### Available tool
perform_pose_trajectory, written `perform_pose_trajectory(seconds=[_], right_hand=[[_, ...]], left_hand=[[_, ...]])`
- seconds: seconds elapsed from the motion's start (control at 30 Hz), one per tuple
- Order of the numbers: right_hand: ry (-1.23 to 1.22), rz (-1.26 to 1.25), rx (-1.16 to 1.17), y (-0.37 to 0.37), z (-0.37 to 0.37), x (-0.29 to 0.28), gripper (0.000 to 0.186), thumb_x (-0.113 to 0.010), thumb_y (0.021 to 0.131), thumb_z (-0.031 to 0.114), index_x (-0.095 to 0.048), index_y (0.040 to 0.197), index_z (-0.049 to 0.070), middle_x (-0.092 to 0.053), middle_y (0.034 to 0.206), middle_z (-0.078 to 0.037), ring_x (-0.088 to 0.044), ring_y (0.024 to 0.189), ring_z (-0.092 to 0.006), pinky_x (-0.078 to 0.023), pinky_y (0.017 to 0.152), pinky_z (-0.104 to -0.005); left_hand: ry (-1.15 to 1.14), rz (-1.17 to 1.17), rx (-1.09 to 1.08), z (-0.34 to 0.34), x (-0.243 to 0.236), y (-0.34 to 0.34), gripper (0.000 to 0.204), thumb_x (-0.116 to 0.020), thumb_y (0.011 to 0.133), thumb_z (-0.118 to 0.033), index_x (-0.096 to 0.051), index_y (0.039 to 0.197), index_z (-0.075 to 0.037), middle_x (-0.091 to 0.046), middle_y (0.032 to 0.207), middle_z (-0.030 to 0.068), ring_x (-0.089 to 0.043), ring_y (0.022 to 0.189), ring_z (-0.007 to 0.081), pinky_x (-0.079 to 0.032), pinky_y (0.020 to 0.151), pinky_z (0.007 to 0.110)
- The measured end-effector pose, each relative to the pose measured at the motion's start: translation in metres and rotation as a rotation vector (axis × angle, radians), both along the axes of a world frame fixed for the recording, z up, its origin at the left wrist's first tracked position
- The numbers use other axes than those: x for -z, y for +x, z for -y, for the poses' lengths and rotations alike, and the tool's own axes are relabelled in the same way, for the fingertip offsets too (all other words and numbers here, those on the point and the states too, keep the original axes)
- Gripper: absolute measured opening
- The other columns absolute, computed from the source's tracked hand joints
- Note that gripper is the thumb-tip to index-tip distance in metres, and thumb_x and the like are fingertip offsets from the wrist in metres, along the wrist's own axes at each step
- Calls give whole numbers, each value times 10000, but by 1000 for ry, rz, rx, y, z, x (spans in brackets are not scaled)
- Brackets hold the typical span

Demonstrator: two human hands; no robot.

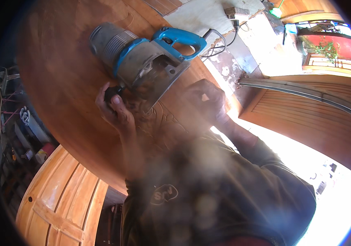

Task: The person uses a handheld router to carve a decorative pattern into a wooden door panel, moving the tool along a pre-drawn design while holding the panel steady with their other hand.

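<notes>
A blue and grey router [130, 57] lies tipped on its side on the wooden panel [73, 86], with its flat base plate facing toward me and to the right. My left hand [118, 108] is closed round the router's black side knob [113, 93], thumb on top. To the right of the base plate, my right hand [206, 100] is held with curled fingers, thumb and finger forming a small ring. Haze blurs it, and I cannot make out whether anything is pinched there. Carved scrollwork [157, 119] shows in the wood between my hands.
The router's black cord [220, 45] runs to a plug and socket box [237, 14] behind the panel. A panelled wooden door [56, 201] stands at lower left, and slatted woodwork [306, 110] at right. Cluttered tools and parts [23, 131] fill the far left.
</notes>
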State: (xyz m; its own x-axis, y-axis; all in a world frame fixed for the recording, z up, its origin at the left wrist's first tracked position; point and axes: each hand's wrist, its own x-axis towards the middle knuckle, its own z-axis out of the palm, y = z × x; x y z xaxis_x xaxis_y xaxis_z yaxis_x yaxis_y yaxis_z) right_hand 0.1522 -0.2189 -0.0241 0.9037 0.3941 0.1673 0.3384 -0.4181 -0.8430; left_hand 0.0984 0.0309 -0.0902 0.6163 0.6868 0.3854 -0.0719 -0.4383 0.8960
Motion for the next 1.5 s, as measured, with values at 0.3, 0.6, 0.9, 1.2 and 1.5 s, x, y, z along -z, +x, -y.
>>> perform_pose_trajectory(seconds=[0.3, 0.6, 0.9, 1.2, 1.5], right_hand=[[8, 131, 225, -14, -45, 16, 306, -889, 796, 122, -740, 1061, 82, -684, 839, -54, -637, 641, -132, -514, 577, -303], [-115, 16, 317, -21, -54, 2, 200, -870, 778, 79, -725, 902, 20, -700, 830, -69, -647, 686, -165, -504, 617, -326], [-124, 112, 299, -23, -59, 5, 233, -839, 825, 90, -748, 1039, 72, -628, 786, -56, -628, 669, -154, -519, 623, -320], [-275, 249, 240, -21, -46, -2, 275, -889, 789, 161, -740, 1000, 69, -630, 754, -58, -602, 585, -154, -497, 543, -314], [-259, 369, 215, -17, -55, 2, 301, -893, 779, 155, -734, 1022, 79, -634, 748, -48, -606, 581, -151, -490, 524, -313]], left_hand=[[94, 97, -19, 2, 8, 11, 573, -497, 1066, -505, -605, 1251, 26, -624, 1198, 184, -624, 1042, 296, -520, 902, 408], [19, 79, 13, 0, 2, 8, 561, -511, 1059, -490, -594, 1264, 25, -594, 1152, 138, -597, 965, 212, -516, 803, 331], [-131, 166, 83, 0, -7, 7, 524, -585, 1034, -455, -617, 1252, 21, -607, 1164, 137, -601, 1002, 216, -504, 870, 352], [-22, 150, 97, -6, -11, 6, 482, -587, 1043, -416, -641, 1220, 30, -634, 1152, 148, -620, 1032, 248, -505, 897, 380], [-82, 140, 96, -3, -12, 4, 481, -608, 1033, -397, -641, 1218, 45, -630, 1172, 164, -627, 1033, 244, -521, 892, 367]])
